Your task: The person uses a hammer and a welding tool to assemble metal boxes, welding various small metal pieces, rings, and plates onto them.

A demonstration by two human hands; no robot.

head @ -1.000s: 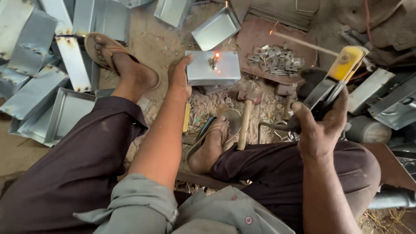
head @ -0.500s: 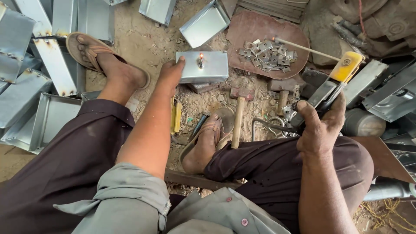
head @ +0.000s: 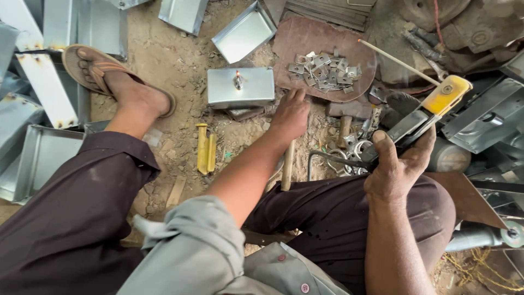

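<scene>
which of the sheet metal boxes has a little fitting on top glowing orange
The closed rectangular sheet-metal box just beyond the left hand. A small stud on its top glows; the open tray behind it has none.

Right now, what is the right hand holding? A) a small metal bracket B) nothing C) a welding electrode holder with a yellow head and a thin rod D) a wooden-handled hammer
C: the right hand grips the welding electrode holder, its yellow head up and the thin rod sticking out over the rusty plate.
</scene>
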